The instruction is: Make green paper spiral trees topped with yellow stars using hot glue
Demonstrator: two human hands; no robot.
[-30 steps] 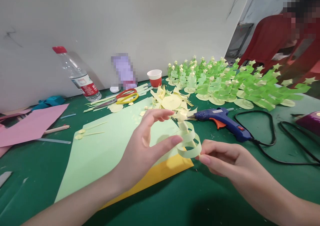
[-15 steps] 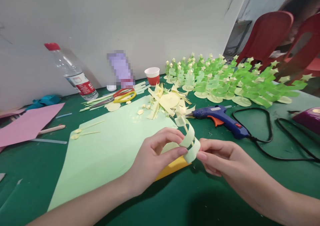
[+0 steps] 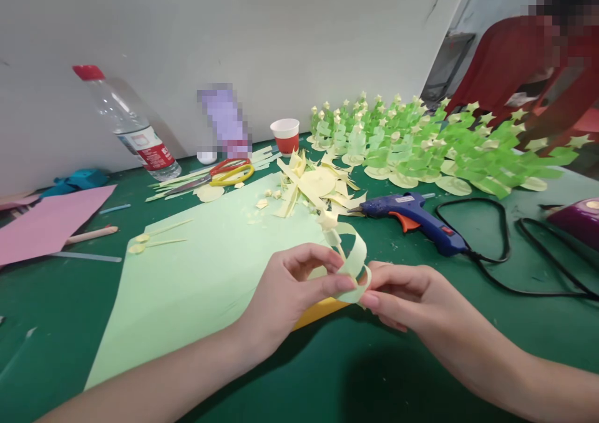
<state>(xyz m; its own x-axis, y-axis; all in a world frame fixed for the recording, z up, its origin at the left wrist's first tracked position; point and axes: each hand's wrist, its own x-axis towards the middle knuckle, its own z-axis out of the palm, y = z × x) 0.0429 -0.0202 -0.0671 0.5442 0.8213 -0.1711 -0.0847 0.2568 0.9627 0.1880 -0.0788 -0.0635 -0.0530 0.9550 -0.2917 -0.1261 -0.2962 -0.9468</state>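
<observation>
Between my two hands is a small paper tree: a thin stick topped by a pale yellow paper star (image 3: 327, 219), with a light green paper strip (image 3: 356, 252) curling round it. My left hand (image 3: 299, 292) pinches the tree between thumb and fingers. My right hand (image 3: 402, 295) pinches the lower curl of the strip at its right side. The tree's lower end is partly hidden by my fingers. Behind the left fingers, a yellow object (image 3: 322, 312) shows at the edge of a large light green sheet (image 3: 201, 298).
A blue glue gun (image 3: 414, 217) with a black cord lies at the right. Behind it stand many finished paper trees (image 3: 421, 142). Paper scraps (image 3: 318, 183), a red-and-white cup (image 3: 286, 137), scissors (image 3: 229, 172) and a bottle (image 3: 135, 136) are at the back; pink paper (image 3: 56, 223) is left.
The paper tree has tilted, its star moving left and slightly down. The strip's curls have opened wider. Both hands have stayed nearly in place, shifting slightly left.
</observation>
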